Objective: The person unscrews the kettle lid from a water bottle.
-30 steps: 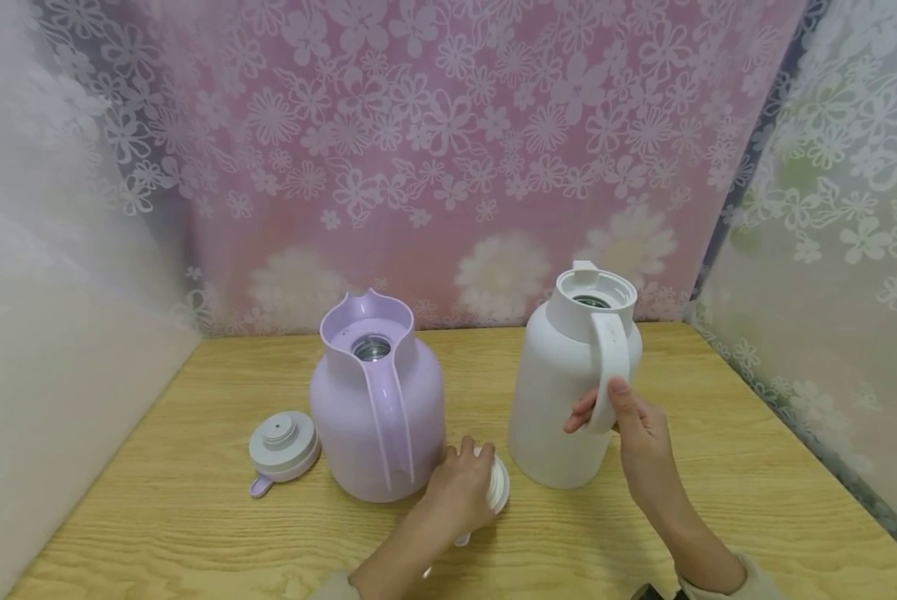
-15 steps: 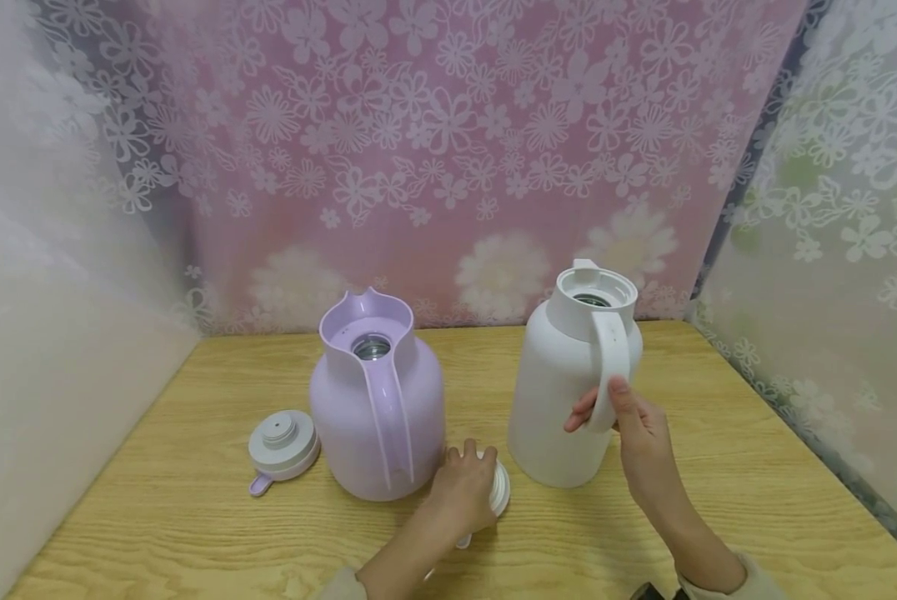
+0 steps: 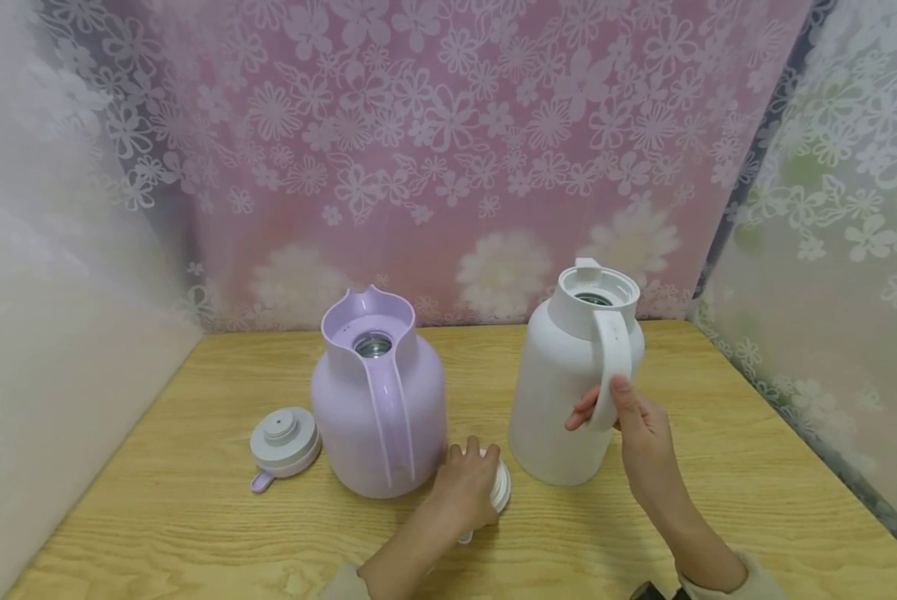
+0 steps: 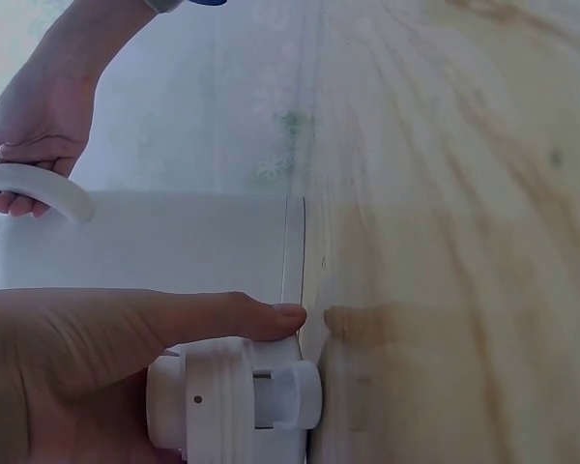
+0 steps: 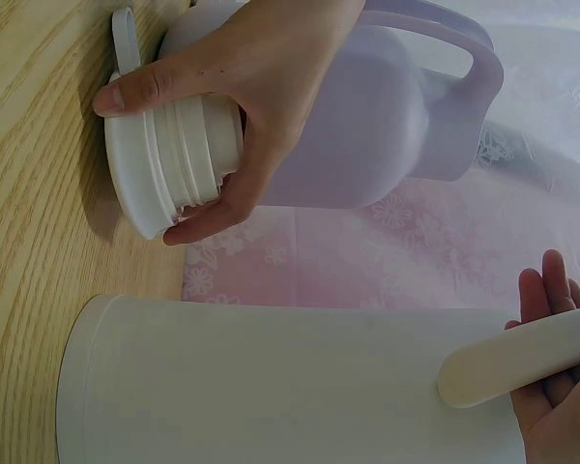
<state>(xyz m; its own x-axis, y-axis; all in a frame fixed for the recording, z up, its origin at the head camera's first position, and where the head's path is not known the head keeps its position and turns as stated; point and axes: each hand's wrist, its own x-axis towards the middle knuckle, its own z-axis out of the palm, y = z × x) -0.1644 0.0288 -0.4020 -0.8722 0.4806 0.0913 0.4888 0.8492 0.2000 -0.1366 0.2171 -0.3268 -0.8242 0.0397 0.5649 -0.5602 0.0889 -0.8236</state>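
My left hand [image 3: 463, 487] grips a white jug lid [image 3: 502, 487] low over the wooden table, between two thermos jugs. In the right wrist view the lid [image 5: 135, 179] has its stepped plug upward, thumb and fingers spread around its sides; whether it touches the table is unclear. On the right a white thermos jug [image 3: 553, 392] stands upright with its mouth uncovered. My right hand [image 3: 647, 442] holds that jug's handle [image 3: 612, 342], thumb on the near side and fingers through the loop. A lilac thermos jug [image 3: 343, 425], also uncovered, stands just left of my left hand.
Left of the lilac jug lies its grey-and-lilac lid [image 3: 283, 442], plug up, tab toward me. The wooden table [image 3: 193, 542] runs back to a pink flowered curtain [image 3: 418, 167]. Pale sheets flank both sides. A dark object [image 3: 647, 592] shows at the bottom edge.
My left hand has shifted very slightly to the right around the lid. The right hand and both jugs hold the same places, apart from a slight shift of the view.
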